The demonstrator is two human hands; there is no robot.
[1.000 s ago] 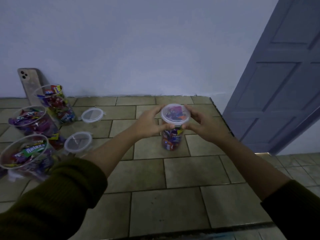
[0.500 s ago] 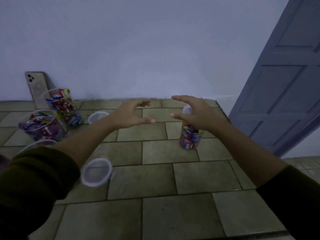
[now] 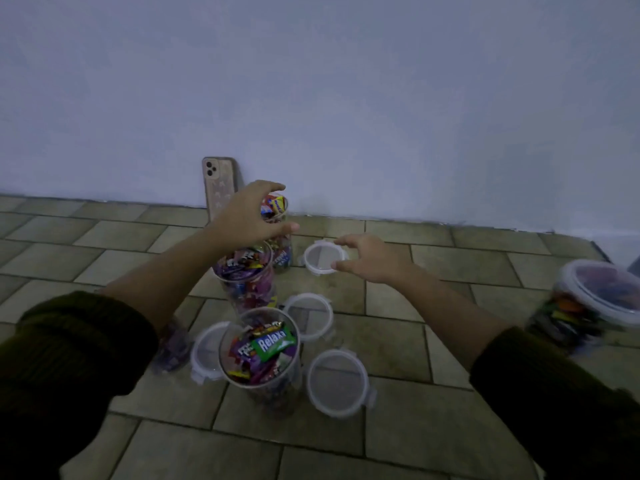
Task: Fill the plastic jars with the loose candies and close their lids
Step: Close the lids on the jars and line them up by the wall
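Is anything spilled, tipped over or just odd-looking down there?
No candy is spilled. The one oddity is a phone propped upright against the wall behind the open jars. The lidded jar at far right looks tilted, but it is blurred at the picture's edge, so I cannot tell.

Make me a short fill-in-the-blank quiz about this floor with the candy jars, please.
1. The phone leans against the ____.
2. The only lidded jar sits at the far ____ of the view.
3. The loose lids visible on the floor number ____.
4. The right hand hovers by the farthest lid, while the left hand is over the open jar beside the ____.
Missing words: wall; right; four; phone.
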